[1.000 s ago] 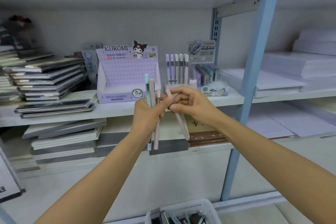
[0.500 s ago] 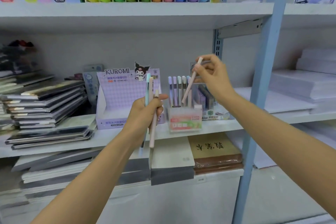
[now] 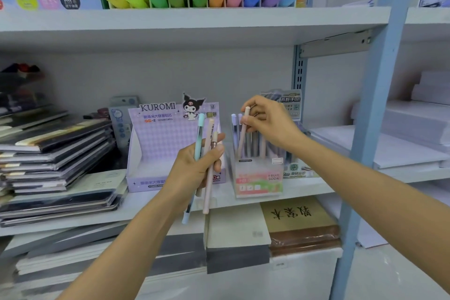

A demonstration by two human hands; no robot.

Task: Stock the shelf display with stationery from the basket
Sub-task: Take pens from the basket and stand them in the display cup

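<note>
Right hand (image 3: pixel 269 121) pinches beige pen (image 3: pixel 243 135) near top, tilted, lower end entering pen box (image 3: pixel 258 180) among upright pens (image 3: pixel 234 129), likely slotting it. Left hand (image 3: pixel 191 170) grips three spare pens (image 3: pixel 200 134) before Kuromi box (image 3: pixel 158 139), handy for next. Basket out of view.

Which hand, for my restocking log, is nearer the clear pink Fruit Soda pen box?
Right. The right hand is above the pink Fruit Soda pen box, pinching a beige pen angled into it; the left hand grips three pens to its left.
</note>
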